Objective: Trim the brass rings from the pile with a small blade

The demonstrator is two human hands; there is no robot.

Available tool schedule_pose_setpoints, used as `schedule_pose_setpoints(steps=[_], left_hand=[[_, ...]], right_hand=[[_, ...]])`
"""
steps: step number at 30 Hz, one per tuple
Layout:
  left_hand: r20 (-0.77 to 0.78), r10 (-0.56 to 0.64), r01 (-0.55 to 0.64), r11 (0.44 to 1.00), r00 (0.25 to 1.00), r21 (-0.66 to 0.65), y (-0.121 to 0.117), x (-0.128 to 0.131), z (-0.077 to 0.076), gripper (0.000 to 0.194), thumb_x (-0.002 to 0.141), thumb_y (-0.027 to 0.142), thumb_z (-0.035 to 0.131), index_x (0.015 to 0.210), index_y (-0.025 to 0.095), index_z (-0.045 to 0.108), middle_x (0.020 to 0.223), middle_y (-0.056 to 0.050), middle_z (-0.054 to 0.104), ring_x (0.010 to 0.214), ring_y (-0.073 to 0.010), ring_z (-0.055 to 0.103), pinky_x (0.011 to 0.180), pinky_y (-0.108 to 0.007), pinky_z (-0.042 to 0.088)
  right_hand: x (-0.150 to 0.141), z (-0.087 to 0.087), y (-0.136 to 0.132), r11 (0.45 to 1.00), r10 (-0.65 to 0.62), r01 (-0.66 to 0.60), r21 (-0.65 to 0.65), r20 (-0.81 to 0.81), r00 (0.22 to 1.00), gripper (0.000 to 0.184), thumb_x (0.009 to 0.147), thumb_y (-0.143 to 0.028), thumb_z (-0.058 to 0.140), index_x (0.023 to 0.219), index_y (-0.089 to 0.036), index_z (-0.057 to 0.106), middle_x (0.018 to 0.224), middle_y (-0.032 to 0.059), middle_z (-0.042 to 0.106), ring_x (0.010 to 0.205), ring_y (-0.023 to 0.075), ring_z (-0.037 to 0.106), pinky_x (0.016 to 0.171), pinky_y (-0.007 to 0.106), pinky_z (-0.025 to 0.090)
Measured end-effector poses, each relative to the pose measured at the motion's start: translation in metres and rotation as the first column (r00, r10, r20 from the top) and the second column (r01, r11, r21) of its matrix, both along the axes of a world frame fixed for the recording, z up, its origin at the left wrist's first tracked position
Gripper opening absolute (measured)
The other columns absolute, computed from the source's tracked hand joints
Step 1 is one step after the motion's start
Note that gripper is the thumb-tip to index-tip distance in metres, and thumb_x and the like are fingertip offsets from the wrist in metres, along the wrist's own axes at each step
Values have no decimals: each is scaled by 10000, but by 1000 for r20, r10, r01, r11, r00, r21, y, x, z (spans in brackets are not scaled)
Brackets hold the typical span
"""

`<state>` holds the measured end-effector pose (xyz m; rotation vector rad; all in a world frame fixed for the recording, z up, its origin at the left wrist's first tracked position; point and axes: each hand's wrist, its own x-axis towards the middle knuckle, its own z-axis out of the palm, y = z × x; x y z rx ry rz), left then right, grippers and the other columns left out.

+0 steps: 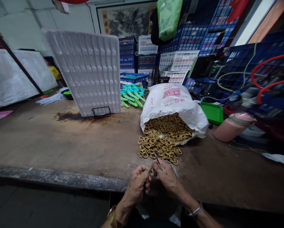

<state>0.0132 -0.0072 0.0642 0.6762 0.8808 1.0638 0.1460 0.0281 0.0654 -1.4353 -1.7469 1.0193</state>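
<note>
My left hand (138, 185) is closed around a brass ring near the table's front edge; only a bit of the ring shows between the fingers. My right hand (167, 177) is pinched on a small thin metal piece (159, 163) that points up toward the ring pile. The two hands touch at the fingertips. Just beyond them lies a heap of brass rings (159, 147), spilling from an open white sack (174, 104) that lies on its side.
A worn brown worktable (73, 142) has a dark front rim. A white moulded tray (88, 69) stands upright at the back. Turquoise and green plastic parts (132, 95), stacked blue and white crates (175, 50), a green tray (212, 112), a pink flask (232, 126) and hoses are behind.
</note>
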Motion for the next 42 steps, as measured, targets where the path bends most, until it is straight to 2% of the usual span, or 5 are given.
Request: schedule_pose_setpoints(steps=[7,15,24,34,42], left_hand=[[-10,39,-38,997,999,66,-1,-4,7,333,688,463,599,727,185,419,487,90,403,338,-17,303,327,-139,246],[-27,63,-60,995,998,82,-5,-4,2,302,713,453,572,733,182,440,478,87,408,333,-19,290,330,-147,251],[-95,91,-85,994,991,71,-5,-2,3,290,708,433,569,698,183,422,503,76,440,332,-18,306,319,-142,259],[121,-86,85,996,989,12,-16,-2,11,259,728,393,586,730,173,448,551,53,470,358,-19,324,322,-141,254],[141,13,2,994,990,-108,-5,-3,-2,299,714,416,585,715,136,480,671,-17,544,462,-55,449,332,-142,278]], right_hand=[[0,5,-14,968,128,-195,158,360,924,247,671,-85,350,797,-212,522,642,2,583,590,134,523,550,224,326],[-7,12,-19,943,75,-227,242,509,857,286,613,-35,334,769,-204,502,641,12,605,559,129,532,516,227,273],[-8,5,-19,947,-4,-207,246,652,758,246,643,-43,359,778,-198,494,623,24,605,526,139,531,489,251,213],[27,-46,17,987,-76,-43,154,689,721,196,717,-76,387,845,-172,499,656,33,594,551,136,514,511,242,201],[5,-29,33,982,-167,56,179,700,694,116,801,-199,421,890,-169,490,708,54,628,628,160,579,518,235,237]])
